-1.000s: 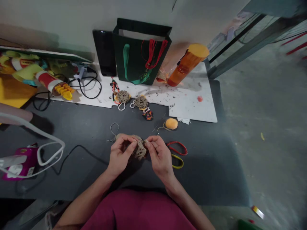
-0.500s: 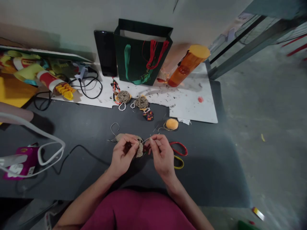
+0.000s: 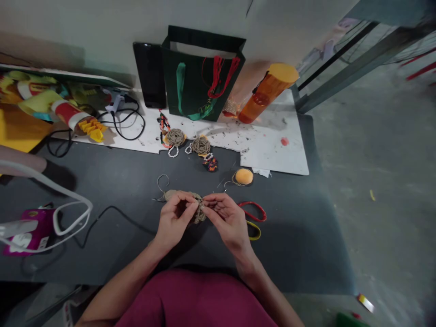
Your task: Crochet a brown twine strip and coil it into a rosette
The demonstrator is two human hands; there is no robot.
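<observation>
Between my hands is a grey-brown braided cord piece, its middle partly covered by fingers. My left hand is closed, pinching the left side of it between thumb and fingertips. My right hand is closed too, thumb and index finger pinched at the piece's upper right edge. Whether a needle or thread lies in that pinch is too small to tell. A loose cord end curls on the table by the left fingers. Just right of my right hand lie a red loop and a yellow loop, like scissor handles.
An orange ball of thread lies beyond my right hand. Two coiled cord rosettes with beads lie farther back, before a dark green paper bag, a phone and an orange bottle. A white cable hangs at left.
My right hand has moved left, from holding a strand drawn away from the braided piece to pinching at the piece's edge. My left hand keeps its hold.
</observation>
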